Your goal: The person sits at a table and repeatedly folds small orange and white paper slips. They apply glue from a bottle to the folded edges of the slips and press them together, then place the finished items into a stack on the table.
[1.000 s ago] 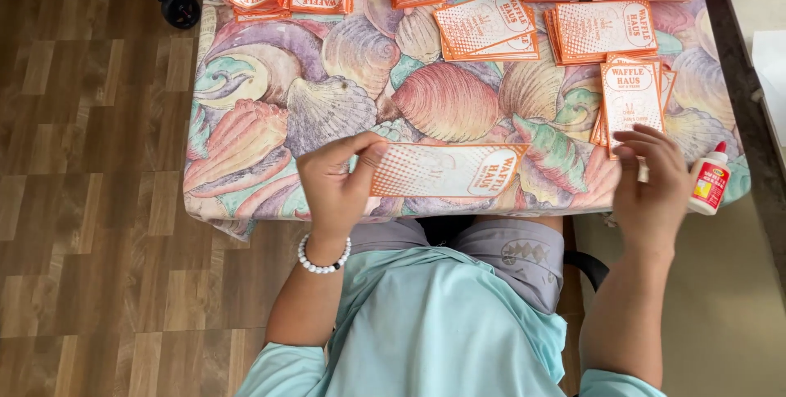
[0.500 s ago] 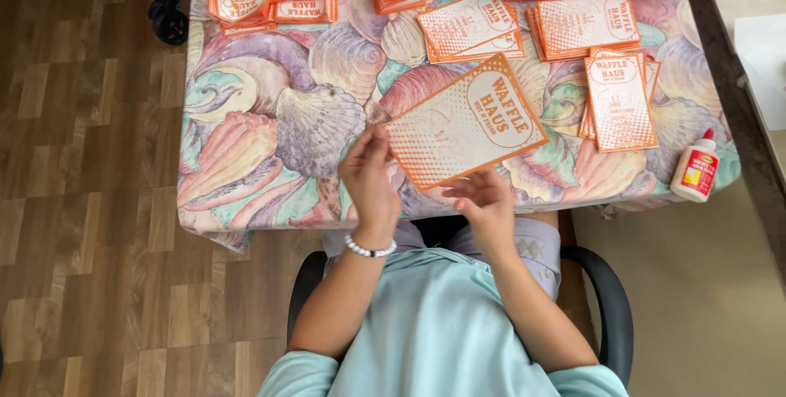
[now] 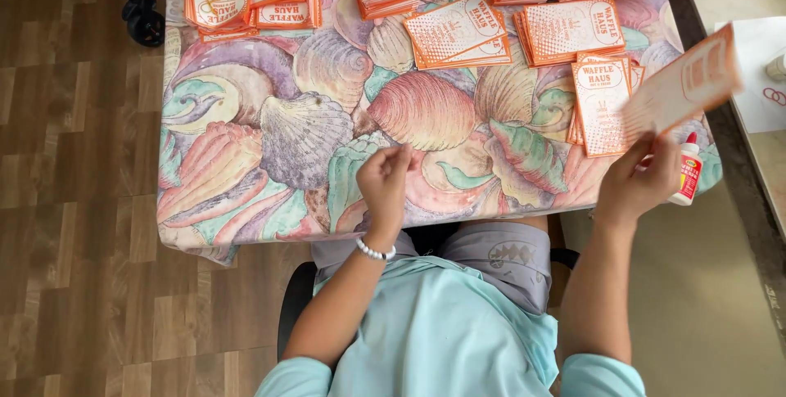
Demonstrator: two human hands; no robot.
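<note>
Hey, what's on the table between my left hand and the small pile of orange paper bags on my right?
In the head view, only bare seashell-print tablecloth lies between the left hand and the small pile of bags.

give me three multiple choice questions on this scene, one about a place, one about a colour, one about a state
1. Where does the glue bottle stand?
A. at the table's right edge, next to the right hand
B. on the floor
C. on the far left stack

2. What colour is the print on the paper bag in the right hand?
A. blue
B. orange
C. green

3. What is the left hand doing?
A. gripping the glue bottle
B. holding nothing, fingers loosely curled above the shell-patterned tablecloth
C. lying flat on a stack

Answers:
1 A, the bottle stands just right of the hand, by the edge.
2 B, the bag is printed orange on white.
3 B, nothing lies between its fingers.
</note>
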